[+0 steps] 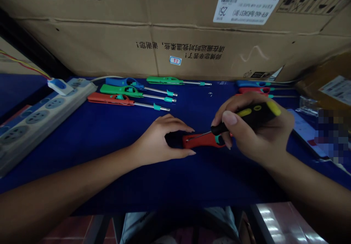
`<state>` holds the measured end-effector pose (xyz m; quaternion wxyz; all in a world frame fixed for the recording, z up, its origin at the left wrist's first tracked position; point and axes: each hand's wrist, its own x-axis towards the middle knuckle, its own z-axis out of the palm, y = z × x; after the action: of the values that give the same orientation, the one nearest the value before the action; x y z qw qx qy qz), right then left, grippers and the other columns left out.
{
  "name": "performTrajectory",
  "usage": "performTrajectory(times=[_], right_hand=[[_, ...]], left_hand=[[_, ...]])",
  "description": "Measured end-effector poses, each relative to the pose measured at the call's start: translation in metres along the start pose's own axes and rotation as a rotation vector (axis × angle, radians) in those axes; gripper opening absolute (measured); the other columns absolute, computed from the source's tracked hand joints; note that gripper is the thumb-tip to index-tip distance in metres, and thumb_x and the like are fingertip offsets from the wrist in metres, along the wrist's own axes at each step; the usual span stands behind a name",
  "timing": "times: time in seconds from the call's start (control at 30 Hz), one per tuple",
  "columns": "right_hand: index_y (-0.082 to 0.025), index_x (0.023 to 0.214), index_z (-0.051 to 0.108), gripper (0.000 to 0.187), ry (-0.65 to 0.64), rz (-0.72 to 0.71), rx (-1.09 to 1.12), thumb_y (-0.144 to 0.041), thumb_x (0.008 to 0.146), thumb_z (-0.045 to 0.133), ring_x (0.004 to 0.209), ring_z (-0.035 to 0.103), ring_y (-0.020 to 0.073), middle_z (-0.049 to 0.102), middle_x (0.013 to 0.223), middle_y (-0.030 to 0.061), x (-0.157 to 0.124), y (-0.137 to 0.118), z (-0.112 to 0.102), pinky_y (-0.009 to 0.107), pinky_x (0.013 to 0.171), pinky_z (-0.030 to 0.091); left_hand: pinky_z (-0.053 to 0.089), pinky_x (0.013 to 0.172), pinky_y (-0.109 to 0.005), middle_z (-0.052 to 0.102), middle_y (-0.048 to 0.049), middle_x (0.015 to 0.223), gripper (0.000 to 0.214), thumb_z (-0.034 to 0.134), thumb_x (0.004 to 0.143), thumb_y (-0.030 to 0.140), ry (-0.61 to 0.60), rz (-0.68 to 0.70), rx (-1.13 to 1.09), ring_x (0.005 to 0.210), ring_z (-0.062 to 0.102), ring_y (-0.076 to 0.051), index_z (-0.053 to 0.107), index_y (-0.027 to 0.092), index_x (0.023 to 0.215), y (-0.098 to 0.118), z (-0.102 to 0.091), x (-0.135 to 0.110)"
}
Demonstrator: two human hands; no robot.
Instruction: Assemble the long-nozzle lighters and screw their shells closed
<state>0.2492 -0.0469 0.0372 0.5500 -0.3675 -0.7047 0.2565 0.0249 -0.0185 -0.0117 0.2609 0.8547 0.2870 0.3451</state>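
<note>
Your left hand (157, 141) is half open, thumb and fingers making a C around the left end of the red lighter (204, 141); whether the fingertips press on it you cannot tell from here. That lighter lies flat on the blue desk (164, 185), around the middle, its length running roughly along the near edge. Your right hand (260, 138) is closed around the black-and-yellow handle of the screwdriver (246, 116), whose thin shaft slants down to the left, with its tip at the lighter's left end. The lower fingers of that hand curl by the lighter's turquoise trigger and cover its right part.

Along the far edge, left of the middle, you have a row of three lighters (119, 90), blue, green and red, with a lone green lighter (164, 80) just beside them. A blue lighter (251, 83) lies near the far right corner. The power strip (45, 110) slants along the left edge, and a phone (309, 130) lies towards the right edge. A cardboard box (175, 28) stands behind the far edge.
</note>
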Motion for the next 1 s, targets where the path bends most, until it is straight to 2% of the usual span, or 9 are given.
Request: performTrajectory(times=[0.07, 0.2, 0.43, 0.6, 0.77, 1.0], right_hand=[[-0.026, 0.079, 0.066, 0.015, -0.005, -0.001, 0.009, -0.034, 0.089, 0.074, 0.040, 0.051, 0.0119, 0.061, 0.058, -0.0025, 0.0003, 0.0009, 0.0002, 0.031, 0.038, 0.039], [-0.025, 0.079, 0.067, 0.015, -0.018, 0.001, 0.014, -0.030, 0.084, 0.080, 0.043, 0.052, 0.0114, 0.062, 0.062, -0.0020, -0.0004, 0.0047, 0.0002, 0.030, 0.039, 0.039], [-0.025, 0.078, 0.066, 0.017, -0.008, 0.009, 0.005, -0.036, 0.087, 0.076, 0.050, 0.057, 0.0135, 0.064, 0.066, 0.0004, 0.0001, 0.0024, -0.0007, 0.029, 0.039, 0.040], [-0.025, 0.077, 0.065, 0.020, 0.024, 0.020, -0.043, -0.036, 0.083, 0.080, 0.050, 0.054, 0.0133, 0.062, 0.066, 0.0005, 0.0004, 0.0002, -0.0011, 0.028, 0.036, 0.038], [-0.025, 0.078, 0.065, 0.018, -0.009, 0.022, -0.020, -0.033, 0.083, 0.080, 0.049, 0.055, 0.0125, 0.064, 0.069, 0.0005, -0.0003, 0.0021, -0.0004, 0.027, 0.036, 0.038], [-0.024, 0.079, 0.066, 0.015, -0.015, 0.006, 0.040, -0.029, 0.084, 0.079, 0.040, 0.052, 0.0100, 0.059, 0.058, -0.0040, -0.0006, 0.0043, 0.0027, 0.027, 0.037, 0.039]], left_hand=[[0.052, 0.089, -0.038, 0.078, -0.0056, 0.104, 0.047, 0.091, 0.069, 0.035, -0.025, 0.005, 0.032, 0.092, 0.069, -0.022, 0.075, 0.022, 0.112, 0.0006, 0.0005, -0.0001], [0.051, 0.090, -0.038, 0.078, -0.0039, 0.103, 0.041, 0.088, 0.072, 0.030, -0.048, 0.016, 0.039, 0.090, 0.069, -0.021, 0.075, 0.022, 0.110, 0.0003, 0.0016, -0.0009], [0.051, 0.089, -0.038, 0.079, -0.0031, 0.102, 0.032, 0.085, 0.074, 0.025, -0.027, 0.011, 0.019, 0.090, 0.069, -0.020, 0.075, 0.023, 0.105, 0.0003, 0.0016, -0.0004], [0.050, 0.088, -0.037, 0.079, -0.0030, 0.101, 0.020, 0.081, 0.078, 0.023, -0.020, 0.032, 0.004, 0.089, 0.070, -0.020, 0.075, 0.022, 0.097, 0.0024, 0.0010, 0.0008], [0.050, 0.088, -0.037, 0.079, -0.0026, 0.100, 0.019, 0.080, 0.078, 0.023, -0.024, 0.032, 0.008, 0.089, 0.070, -0.020, 0.075, 0.023, 0.097, 0.0025, 0.0012, 0.0010], [0.050, 0.086, -0.037, 0.079, -0.0030, 0.098, 0.020, 0.081, 0.078, 0.021, -0.014, 0.047, -0.009, 0.087, 0.070, -0.020, 0.074, 0.022, 0.096, 0.0007, 0.0019, 0.0009]])
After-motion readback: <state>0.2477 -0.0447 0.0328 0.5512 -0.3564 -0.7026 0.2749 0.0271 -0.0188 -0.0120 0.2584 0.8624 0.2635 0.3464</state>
